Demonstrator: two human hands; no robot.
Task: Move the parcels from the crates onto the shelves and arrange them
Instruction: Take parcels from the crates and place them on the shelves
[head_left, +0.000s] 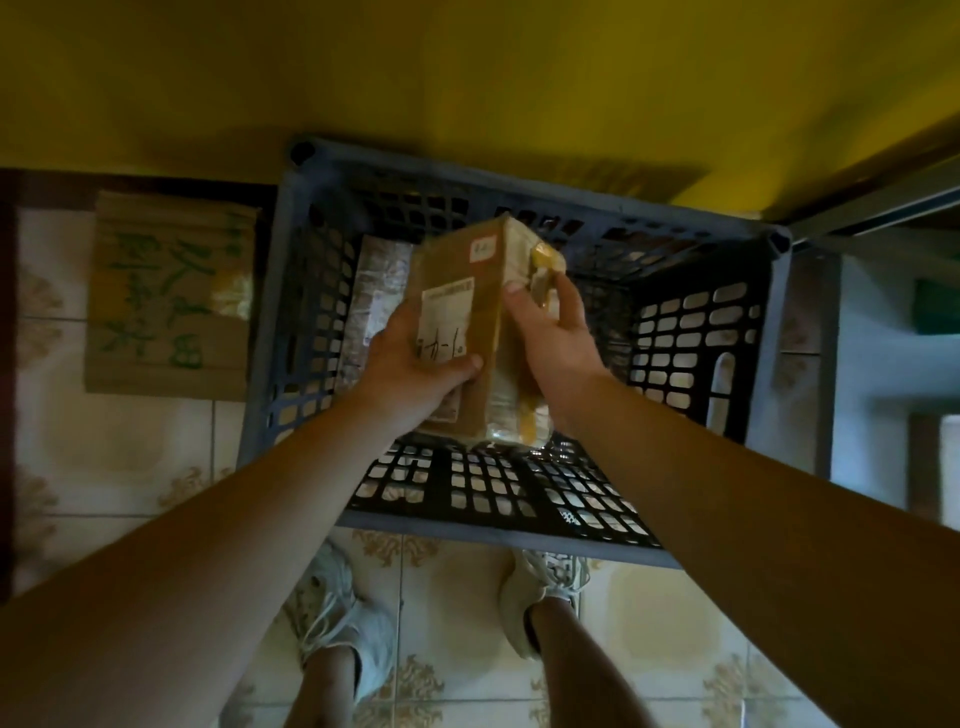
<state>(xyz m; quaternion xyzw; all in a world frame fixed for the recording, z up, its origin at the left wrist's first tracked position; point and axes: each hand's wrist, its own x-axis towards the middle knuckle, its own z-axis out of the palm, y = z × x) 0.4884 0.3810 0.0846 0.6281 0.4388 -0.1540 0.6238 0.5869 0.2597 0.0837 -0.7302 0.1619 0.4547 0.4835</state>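
Tiled floor (130, 467) is bearing a crate (519, 540), over which I am watching left hand (410, 364) at 9 o'clock and right hand (556, 327) at 3 o'clock clasping one parcel (467, 270).

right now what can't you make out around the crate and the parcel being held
All in the head view:
1. Label on the held parcel: blurred and partly under the left hand thumb, so unreadable.
2. Crate floor: hidden behind the held parcel, the left hand and the right hand. Only one wrapped parcel partly shows, so the count left is unknown.
3. Shelf: cut off by the right edge, and dim.
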